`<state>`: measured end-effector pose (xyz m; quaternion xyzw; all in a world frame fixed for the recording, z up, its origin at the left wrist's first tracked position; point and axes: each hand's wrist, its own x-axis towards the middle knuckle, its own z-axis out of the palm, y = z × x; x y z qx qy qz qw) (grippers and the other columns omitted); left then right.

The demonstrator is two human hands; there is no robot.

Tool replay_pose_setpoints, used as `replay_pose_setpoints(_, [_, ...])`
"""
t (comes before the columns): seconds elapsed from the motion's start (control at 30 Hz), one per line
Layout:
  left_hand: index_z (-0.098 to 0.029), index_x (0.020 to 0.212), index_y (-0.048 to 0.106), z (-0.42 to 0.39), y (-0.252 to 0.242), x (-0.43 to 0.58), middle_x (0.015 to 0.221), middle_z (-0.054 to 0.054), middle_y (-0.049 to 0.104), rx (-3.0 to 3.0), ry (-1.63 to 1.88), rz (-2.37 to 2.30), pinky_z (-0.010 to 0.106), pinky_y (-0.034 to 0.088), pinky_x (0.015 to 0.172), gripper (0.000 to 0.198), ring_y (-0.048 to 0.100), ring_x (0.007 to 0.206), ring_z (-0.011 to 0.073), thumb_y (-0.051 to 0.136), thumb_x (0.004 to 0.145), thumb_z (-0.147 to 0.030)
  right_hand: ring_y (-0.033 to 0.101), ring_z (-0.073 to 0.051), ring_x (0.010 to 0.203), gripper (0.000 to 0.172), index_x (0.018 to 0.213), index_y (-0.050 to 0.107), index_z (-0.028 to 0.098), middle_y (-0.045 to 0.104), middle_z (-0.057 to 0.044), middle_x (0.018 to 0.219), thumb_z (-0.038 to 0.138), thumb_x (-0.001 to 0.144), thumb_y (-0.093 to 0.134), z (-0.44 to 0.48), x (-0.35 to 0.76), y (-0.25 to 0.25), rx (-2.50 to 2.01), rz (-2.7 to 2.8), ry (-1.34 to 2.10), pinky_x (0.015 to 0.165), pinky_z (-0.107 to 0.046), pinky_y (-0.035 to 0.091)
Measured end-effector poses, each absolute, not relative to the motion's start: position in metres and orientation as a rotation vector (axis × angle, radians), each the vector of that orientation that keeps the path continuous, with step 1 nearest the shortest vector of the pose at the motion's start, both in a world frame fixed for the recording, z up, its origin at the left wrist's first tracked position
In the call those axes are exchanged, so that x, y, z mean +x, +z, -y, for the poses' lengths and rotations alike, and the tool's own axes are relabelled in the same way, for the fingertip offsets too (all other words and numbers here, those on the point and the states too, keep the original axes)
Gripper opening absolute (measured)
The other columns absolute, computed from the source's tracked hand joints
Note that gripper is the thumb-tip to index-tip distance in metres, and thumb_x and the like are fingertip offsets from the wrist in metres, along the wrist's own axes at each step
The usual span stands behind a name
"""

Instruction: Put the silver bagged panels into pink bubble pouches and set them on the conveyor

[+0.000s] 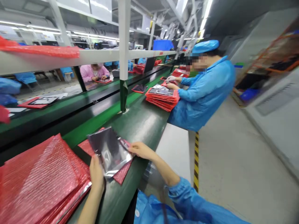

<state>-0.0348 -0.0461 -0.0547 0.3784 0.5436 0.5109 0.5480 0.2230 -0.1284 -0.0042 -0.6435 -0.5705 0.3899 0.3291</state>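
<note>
Head view of a table [142, 124] with a green top, seen from its near edge. The left hand [96, 171] is clamped on the left side of a silver bag [109, 152]; the right hand [141, 150] pinches the bag's right side between thumb and fingers. The bag, dark and glossy, lies tilted between the two hands, close to the table's near edge. Beneath it, a red sleeve [122, 174] shows at the upper left and lower right; glare and blur make it uncertain whether bag and sleeve touch. To the left of the left hand, a large pile [42, 177] of red bubble sleeves fills the table's left end. A bright green strip [93, 123] runs along the table's far side, and a white post [123, 40] with a dark green foot rises beside it. Farther along the near edge, a second stack [162, 99] of red sleeves carries dark flat pieces on top; just beyond it stands a co-worker [205, 84] in a blue coat and cap, both hands over the table. Striped tape [196, 165] marks the floor at right.
</note>
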Motion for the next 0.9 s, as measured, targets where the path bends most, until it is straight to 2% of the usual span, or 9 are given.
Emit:
replay_pose_setpoints(0.13, [-0.017, 0.121, 0.074, 0.047, -0.05, -0.032, 0.132, 0.015, 0.075, 1.04, 1.241, -1.186, 0.047, 0.045, 0.121, 0.061, 0.066, 0.132, 0.0312, 0.06, 0.096, -0.071, 0.055, -0.015, 0.064, 0.052, 0.075, 0.07, 0.019, 0.062, 0.001, 0.066, 0.069, 0.089, 0.071, 0.131, 0.247, -0.006, -1.579, 1.268, 0.942, 0.06, -0.025, 0.043])
replay_pose_setpoints(0.3, [-0.017, 0.115, 0.073, 0.047, -0.045, -0.037, 0.121, 0.015, 0.077, 1.131, 1.257, -1.189, 0.041, 0.053, 0.107, 0.065, 0.071, 0.116, 0.0288, 0.051, 0.1, -0.076, 0.064, -0.017, 0.064, 0.036, 0.086, 0.075, 0.02, 0.072, -0.001, 0.073, 0.05, 0.072, 0.091, 0.117, 0.289, -0.015, -1.379, 0.42, 0.901, 0.055, -0.024, 0.053])
replay_pose_setpoints(0.47, [-0.018, 0.103, 0.071, 0.048, -0.044, -0.039, 0.106, 0.01, 0.076, 1.156, 1.245, -1.188, 0.04, 0.055, 0.1, 0.059, 0.071, 0.103, 0.0272, 0.048, 0.102, -0.073, 0.078, -0.027, 0.083, 0.034, 0.09, 0.074, 0.025, 0.078, -0.009, 0.085, 0.058, 0.087, 0.072, 0.137, 0.291, -0.019, -1.206, 0.258, 1.026, 0.072, -0.036, 0.068])
replay_pose_setpoints(0.53, [-0.019, 0.105, 0.07, 0.047, -0.045, -0.038, 0.109, 0.011, 0.076, 1.171, 1.232, -1.194, 0.042, 0.054, 0.104, 0.055, 0.071, 0.106, 0.0281, 0.048, 0.104, -0.069, 0.079, -0.027, 0.091, 0.026, 0.095, 0.076, 0.025, 0.081, -0.009, 0.093, 0.048, 0.083, 0.08, 0.145, 0.278, -0.024, -1.152, 0.239, 1.074, 0.08, -0.035, 0.069])
replay_pose_setpoints(0.6, [-0.019, 0.122, 0.066, 0.048, -0.044, -0.037, 0.124, 0.013, 0.074, 1.186, 1.203, -1.199, 0.044, 0.052, 0.111, 0.047, 0.07, 0.118, 0.0288, 0.051, 0.106, -0.061, 0.08, -0.026, 0.093, 0.026, 0.098, 0.077, 0.024, 0.082, -0.008, 0.097, 0.033, 0.076, 0.089, 0.147, 0.262, -0.026, -1.169, 0.284, 1.093, 0.084, -0.033, 0.069])
replay_pose_setpoints(0.7, [-0.021, 0.161, 0.038, 0.061, -0.034, -0.041, 0.167, 0.018, 0.047, 1.389, 1.172, -1.262, 0.046, 0.035, 0.13, 0.066, 0.047, 0.155, 0.0287, 0.059, 0.105, -0.047, 0.08, -0.026, 0.094, 0.032, 0.101, 0.078, 0.023, 0.083, -0.007, 0.097, 0.029, 0.073, 0.093, 0.138, 0.249, -0.018, -1.205, 0.335, 1.039, 0.085, -0.034, 0.069])
replay_pose_setpoints(0.77, [-0.021, 0.17, 0.021, 0.077, -0.021, -0.045, 0.181, 0.018, 0.02, 1.716, 1.186, -1.3, 0.05, 0.021, 0.136, 0.081, 0.02, 0.168, 0.0301, 0.062, 0.104, -0.042, 0.08, -0.027, 0.098, 0.034, 0.102, 0.077, 0.022, 0.083, -0.005, 0.096, 0.038, 0.077, 0.094, 0.129, 0.252, -0.01, -1.179, 0.361, 0.935, 0.087, -0.036, 0.069])
replay_pose_setpoints(0.8, [-0.021, 0.171, 0.022, 0.086, -0.014, -0.046, 0.182, 0.018, 0.016, 1.92, 1.171, -1.275, 0.053, 0.019, 0.137, 0.079, 0.015, 0.169, 0.0311, 0.061, 0.104, -0.04, 0.08, -0.027, 0.101, 0.036, 0.102, 0.076, 0.023, 0.083, -0.005, 0.096, 0.043, 0.079, 0.094, 0.126, 0.257, -0.007, -1.161, 0.38, 0.882, 0.089, -0.037, 0.069])
replay_pose_setpoints(0.9, [-0.023, 0.153, 0.052, 0.115, 0.001, -0.047, 0.164, 0.017, 0.049, 2.458, 0.833, -1.034, 0.054, 0.038, 0.126, 0.052, 0.044, 0.155, 0.0336, 0.063, 0.104, -0.036, 0.079, -0.028, 0.106, 0.04, 0.103, 0.075, 0.023, 0.082, -0.005, 0.097, 0.053, 0.083, 0.09, 0.127, 0.275, -0.005, -1.137, 0.395, 0.771, 0.092, -0.038, 0.068])
